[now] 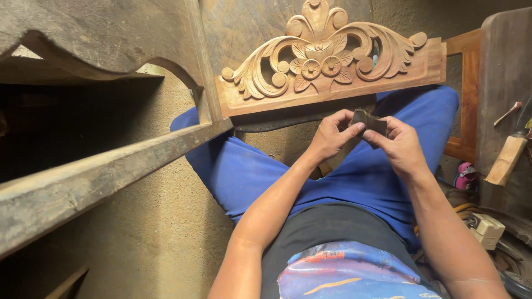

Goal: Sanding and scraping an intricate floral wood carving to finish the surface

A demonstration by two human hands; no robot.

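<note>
While the carved wooden crest (pixel 332 61) at twelve o'clock looks fully cut, a folded dark sandpaper piece (pixel 370 120) is pinched by left hand (pixel 331 135) and right hand (pixel 400 145); sanding seemingly remains.

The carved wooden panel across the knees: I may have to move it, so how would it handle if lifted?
The carved wooden panel is probably stiff, being one solid board. It may feel fairly heavy, given its thick base. The pierced scrolls look thin, so they might chip if gripped. Both hands, left hand and right hand, hold a small dark folded piece.
</note>
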